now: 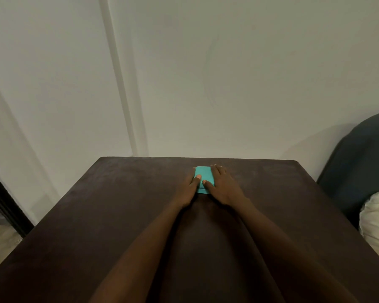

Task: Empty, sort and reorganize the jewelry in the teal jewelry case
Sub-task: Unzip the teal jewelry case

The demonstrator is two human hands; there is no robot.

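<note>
A small teal jewelry case (203, 174) lies closed near the far edge of a dark brown table (118, 204). My left hand (189, 189) holds its left side, thumb on the lid and fingers wrapped round the left edge. My right hand (220, 184) holds the right side, thumb on the lid, fingers stretched along the right edge. No jewelry shows; the case's contents are hidden.
A pale wall stands right behind the table's far edge. To the right sits a dark blue chair (359, 167) with a cream cushion (376, 224) close to the table's right edge. A dark door frame (2, 200) is at the lower left.
</note>
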